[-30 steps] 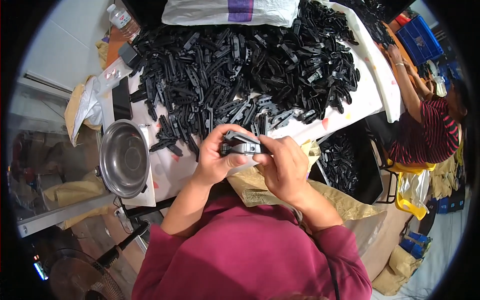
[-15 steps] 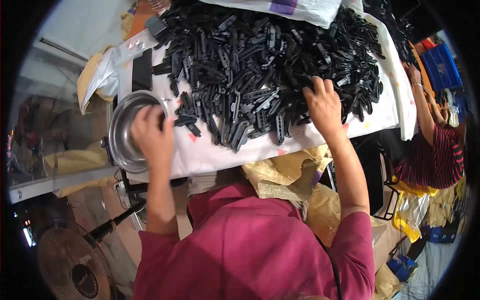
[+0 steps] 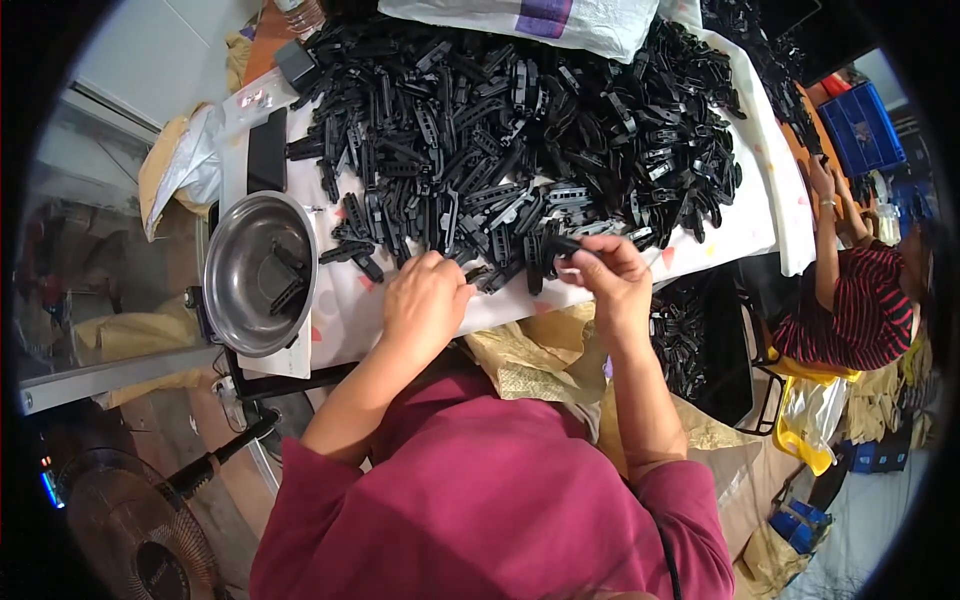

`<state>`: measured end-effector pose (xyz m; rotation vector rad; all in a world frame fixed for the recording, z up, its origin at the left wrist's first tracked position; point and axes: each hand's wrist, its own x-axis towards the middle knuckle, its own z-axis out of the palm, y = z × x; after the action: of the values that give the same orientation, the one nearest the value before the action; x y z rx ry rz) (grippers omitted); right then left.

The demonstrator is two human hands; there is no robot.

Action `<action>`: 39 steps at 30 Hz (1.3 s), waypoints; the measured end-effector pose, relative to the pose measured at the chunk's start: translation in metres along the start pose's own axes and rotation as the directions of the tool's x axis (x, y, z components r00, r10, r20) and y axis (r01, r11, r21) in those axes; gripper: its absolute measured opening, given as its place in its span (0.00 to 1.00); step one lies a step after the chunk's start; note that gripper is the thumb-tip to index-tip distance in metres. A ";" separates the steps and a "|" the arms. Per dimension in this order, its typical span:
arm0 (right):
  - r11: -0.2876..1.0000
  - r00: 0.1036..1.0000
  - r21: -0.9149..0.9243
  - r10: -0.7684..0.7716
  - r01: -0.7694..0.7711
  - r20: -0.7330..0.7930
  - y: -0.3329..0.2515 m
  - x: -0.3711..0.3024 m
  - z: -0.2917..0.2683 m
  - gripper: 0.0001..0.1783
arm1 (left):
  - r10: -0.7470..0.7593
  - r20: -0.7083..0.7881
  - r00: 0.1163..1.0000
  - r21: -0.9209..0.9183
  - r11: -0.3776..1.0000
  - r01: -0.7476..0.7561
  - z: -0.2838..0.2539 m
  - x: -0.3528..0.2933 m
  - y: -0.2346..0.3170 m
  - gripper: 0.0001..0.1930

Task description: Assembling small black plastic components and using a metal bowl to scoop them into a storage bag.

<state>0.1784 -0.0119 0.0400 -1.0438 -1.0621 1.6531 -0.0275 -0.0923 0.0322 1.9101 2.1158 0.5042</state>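
A broad pile of black plastic parts (image 3: pixel 430 130), long and narrow with slots, covers most of the white-covered table. At its near edge my left hand (image 3: pixel 425 298) rests with fingers curled down onto the parts; its fingertips are hidden, so what it grips does not show. My right hand (image 3: pixel 615 280) pinches a black plastic part (image 3: pixel 563 247) between thumb and fingers, just above the pile's front edge. To the left stands a round steel bowl (image 3: pixel 222 300) with a few black parts (image 3: pixel 284 280) inside.
A black phone-like slab (image 3: pixel 267 150) lies left of the pile. A white sack (image 3: pixel 590 28) covers its far side. Beside the bowl is a fan (image 3: pixel 150 530) on the floor. At the right, a person in a striped shirt (image 3: pixel 845 310) works near a blue crate (image 3: pixel 862 128).
My left hand has left the bowl and moved right to the pile's near edge. My right hand has drawn back toward me and now holds a black part. Parts now show in the bowl.
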 end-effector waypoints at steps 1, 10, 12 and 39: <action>0.997 0.999 0.060 0.051 -0.050 -0.008 -0.001 -0.005 0.003 0.05 | -0.028 -0.079 0.996 -0.109 0.994 0.019 -0.010 0.000 0.004 0.07; 0.910 0.897 0.038 -0.414 0.414 0.152 -0.004 -0.041 0.056 0.15 | -0.073 -0.091 0.993 -0.995 0.054 -0.087 -0.022 0.008 0.037 0.19; 0.899 0.886 0.061 -0.438 0.434 0.155 -0.004 -0.040 0.058 0.14 | 0.024 -0.180 0.983 -0.980 0.086 -0.181 -0.018 0.012 0.033 0.16; 0.146 0.932 -0.954 -0.294 0.262 0.211 0.001 0.001 -0.047 0.14 | -0.160 -0.115 0.980 -0.968 0.239 -0.075 0.015 0.010 -0.004 0.12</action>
<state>0.2225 -0.0017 0.0257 -1.4711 -2.2754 0.4179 -0.0261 -0.0814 0.0175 0.9936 1.2190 1.5958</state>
